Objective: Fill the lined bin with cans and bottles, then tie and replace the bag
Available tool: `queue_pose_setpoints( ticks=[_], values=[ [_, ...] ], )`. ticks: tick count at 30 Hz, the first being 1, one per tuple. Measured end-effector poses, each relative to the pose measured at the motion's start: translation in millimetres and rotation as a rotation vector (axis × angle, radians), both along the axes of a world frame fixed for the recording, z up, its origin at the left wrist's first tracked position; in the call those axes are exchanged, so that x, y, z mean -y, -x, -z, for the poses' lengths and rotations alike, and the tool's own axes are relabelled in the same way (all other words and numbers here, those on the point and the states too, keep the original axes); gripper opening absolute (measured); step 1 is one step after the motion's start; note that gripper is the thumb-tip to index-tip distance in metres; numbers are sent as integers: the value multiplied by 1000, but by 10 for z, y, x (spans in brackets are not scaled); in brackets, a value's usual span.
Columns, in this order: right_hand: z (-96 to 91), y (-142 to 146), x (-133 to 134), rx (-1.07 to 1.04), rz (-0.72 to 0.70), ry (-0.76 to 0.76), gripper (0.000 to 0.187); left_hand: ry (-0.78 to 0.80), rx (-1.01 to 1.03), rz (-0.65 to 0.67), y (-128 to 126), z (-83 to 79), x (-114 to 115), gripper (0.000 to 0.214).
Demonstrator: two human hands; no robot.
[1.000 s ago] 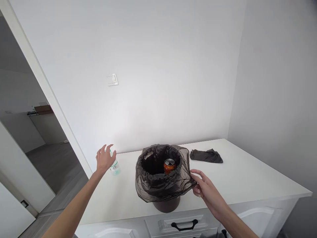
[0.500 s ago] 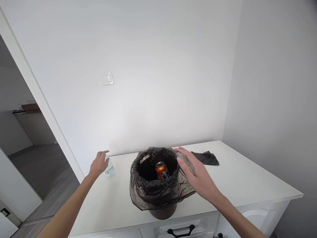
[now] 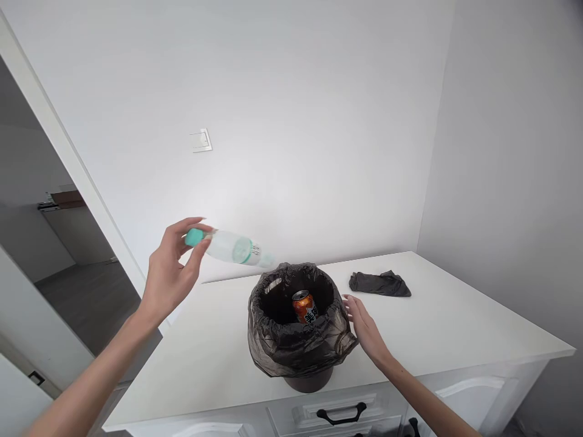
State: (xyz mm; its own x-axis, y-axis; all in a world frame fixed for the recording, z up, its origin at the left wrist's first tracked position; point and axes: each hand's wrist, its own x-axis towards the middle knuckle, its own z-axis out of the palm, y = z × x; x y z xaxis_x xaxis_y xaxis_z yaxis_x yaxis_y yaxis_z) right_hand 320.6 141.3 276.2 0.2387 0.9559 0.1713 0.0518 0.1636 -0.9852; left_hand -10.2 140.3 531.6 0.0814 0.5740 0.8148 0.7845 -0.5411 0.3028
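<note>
Up in the air left of the bin, my left hand [image 3: 178, 267] grips a clear plastic bottle [image 3: 228, 246] near its green cap. The bottle lies tilted, its base pointing right and slightly down toward the bin's rim, a little blurred. A small bin [image 3: 310, 382] lined with a black plastic bag [image 3: 296, 355] stands on the white countertop [image 3: 218, 346]. Inside rests an orange drink can [image 3: 303, 305], top upward. At the bag's right side is my right hand [image 3: 367, 328], fingers extended and close against the bag; some fingertips are hidden behind it.
A folded black plastic bag [image 3: 380, 283] lies on the countertop at right, near the wall. Below the front edge is a drawer with a black handle [image 3: 341, 414]. A light switch [image 3: 201, 140] is on the wall, and a doorway opens at left.
My left hand has lifted the bottle off the countertop and tipped it over toward the bin. My right hand has moved from above the rim down to the bag's right side.
</note>
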Motion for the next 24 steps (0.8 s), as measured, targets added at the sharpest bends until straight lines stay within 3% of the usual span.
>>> queue_pose_setpoints(
  ticks=[3, 6, 10, 13, 18, 22, 24],
  values=[
    [283, -172, -87, 34, 99, 26, 68, 71, -146, 165, -458, -222, 366, 47],
    [561, -345, -176, 77, 138, 62, 60, 241, -358, 252, -750, -249, 504, 47],
    [920, -492, -224, 109, 117, 137, 49, 484, -577, 315, -962, -56, 383, 45],
    [1104, -528, -210, 170, 106, 97, 42, 526, -602, 362, -1042, 175, 165, 45],
    [1152, -519, -179, 220, 100, 48, 38, 503, -403, 401, -966, 478, -141, 52],
    [1106, -509, -151, 224, 111, 28, 35, 406, -152, 254, -618, 699, -206, 54],
    [1106, -510, -137, 225, 115, 18, 34, 381, -30, 137, -343, 938, -203, 54]
  ],
)
